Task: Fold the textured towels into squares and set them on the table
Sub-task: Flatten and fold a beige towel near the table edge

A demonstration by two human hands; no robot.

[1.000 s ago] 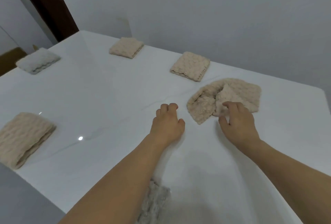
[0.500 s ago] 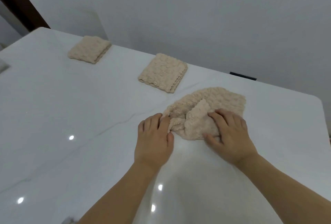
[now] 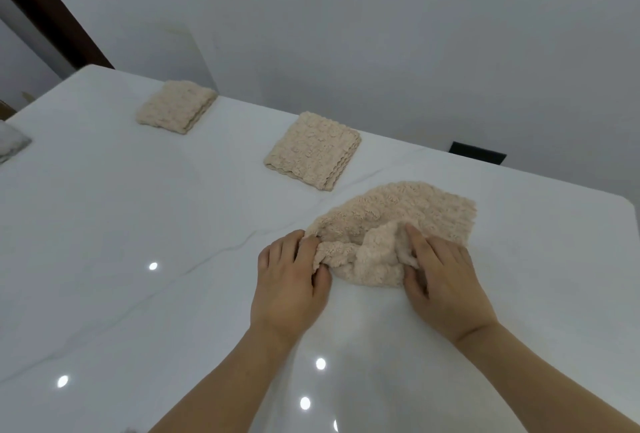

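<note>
Towels lie on my white table [image 3: 104, 225], seen from above and told from left to right. At the far left edge a grey-white towel [image 3: 10, 142] is cut off by the frame, so I cannot tell its fold. Next, near the back edge, sits a beige folded towel [image 3: 175, 106], a neat square. Further right lies a second folded towel [image 3: 313, 150], also square, apart from the first. Just beside it, toward me, is the crumpled towel [image 3: 408, 221], bunched and rumpled, lying on the tabletop. My left hand [image 3: 289, 283] pinches its left edge between thumb and curled fingers. My right hand [image 3: 445, 287] grips its near right part, fingers curled into the fabric with the thumb beneath a fold. My two hands are apart, with the bunched cloth between them. Behind the table's right side, a small dark box [image 3: 478, 153] shows against the pale wall [image 3: 381, 34].
</note>
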